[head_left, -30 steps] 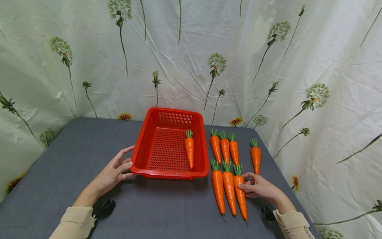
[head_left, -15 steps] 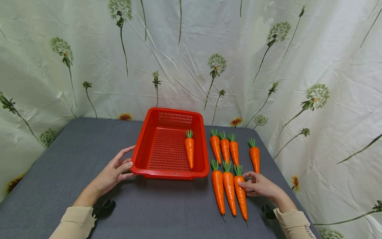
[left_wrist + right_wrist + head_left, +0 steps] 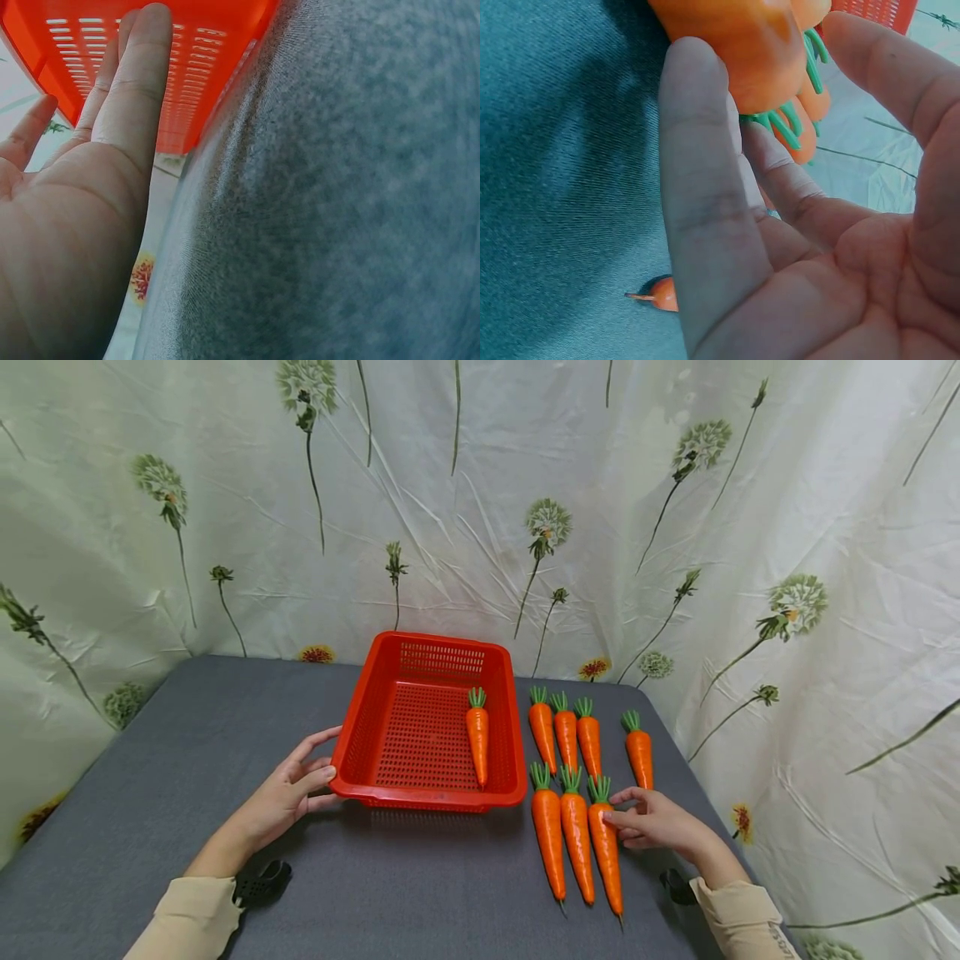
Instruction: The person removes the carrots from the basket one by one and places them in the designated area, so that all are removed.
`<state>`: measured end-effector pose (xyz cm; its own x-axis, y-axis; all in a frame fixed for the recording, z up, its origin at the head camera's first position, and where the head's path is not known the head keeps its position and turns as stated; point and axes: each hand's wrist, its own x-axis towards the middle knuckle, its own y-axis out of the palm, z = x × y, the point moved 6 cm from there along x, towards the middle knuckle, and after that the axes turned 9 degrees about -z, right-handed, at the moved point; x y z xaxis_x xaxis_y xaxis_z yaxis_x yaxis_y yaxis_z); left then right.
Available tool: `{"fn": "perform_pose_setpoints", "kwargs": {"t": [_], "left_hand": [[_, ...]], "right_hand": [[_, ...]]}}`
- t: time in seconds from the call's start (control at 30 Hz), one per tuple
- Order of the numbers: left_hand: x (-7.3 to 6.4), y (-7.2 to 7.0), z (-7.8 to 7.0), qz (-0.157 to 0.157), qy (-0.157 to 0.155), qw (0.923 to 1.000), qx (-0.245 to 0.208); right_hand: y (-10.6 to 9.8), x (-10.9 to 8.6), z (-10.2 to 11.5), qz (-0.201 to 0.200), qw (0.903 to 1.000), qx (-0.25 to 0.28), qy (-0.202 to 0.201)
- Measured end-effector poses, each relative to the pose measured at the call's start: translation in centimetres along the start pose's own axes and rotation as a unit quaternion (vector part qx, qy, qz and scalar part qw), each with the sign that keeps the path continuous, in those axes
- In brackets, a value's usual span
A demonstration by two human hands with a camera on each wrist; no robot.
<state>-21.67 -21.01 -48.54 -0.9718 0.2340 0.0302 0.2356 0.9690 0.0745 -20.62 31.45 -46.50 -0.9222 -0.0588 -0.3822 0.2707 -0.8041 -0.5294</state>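
In the head view, my left hand [image 3: 281,793] is at the near left corner of a red plastic basket [image 3: 427,797]. Its thumb lies on the rim, and the left wrist view shows straight fingers [image 3: 142,82] against the slotted wall. One carrot [image 3: 477,739] with a short green top lies inside. My right hand [image 3: 656,822] rests beside the rightmost carrot [image 3: 606,860] of the near row, thumb over its upper end and the other fingers along its right side. Seen from the right wrist, the fingers [image 3: 697,127] are extended alongside that carrot, with the thumb spread apart.
Two more carrots [image 3: 547,843] lie left of it in the near row. Behind are three carrots [image 3: 566,735] side by side, and a single carrot [image 3: 640,756] lies near the right edge of the grey table [image 3: 420,893]. A flowered curtain [image 3: 450,510] hangs behind.
My right thumb has slid slightly upward along the carrot, toward its green top. The single carrot at the right has shifted a little left. Left hand and basket have stayed put.
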Motion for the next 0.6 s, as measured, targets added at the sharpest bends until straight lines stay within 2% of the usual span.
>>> {"fn": "perform_pose_setpoints", "kwargs": {"t": [0.23, 0.47, 0.6], "left_hand": [[0.0, 0.0, 0.0, -0.002, 0.001, 1.0, 0.003], [0.0, 0.0, 0.1, 0.0, 0.003, 1.0, 0.002], [0.1, -0.1, 0.4, -0.009, -0.006, 0.9999, 0.003]], "right_hand": [[-0.4, 0.0, 0.7, -0.003, 1.0, 0.0, -0.003], [-0.8, 0.1, 2.0, 0.002, 0.9994, -0.012, -0.031], [-0.9, 0.3, 2.6, -0.002, 0.9992, -0.016, -0.038]]}}
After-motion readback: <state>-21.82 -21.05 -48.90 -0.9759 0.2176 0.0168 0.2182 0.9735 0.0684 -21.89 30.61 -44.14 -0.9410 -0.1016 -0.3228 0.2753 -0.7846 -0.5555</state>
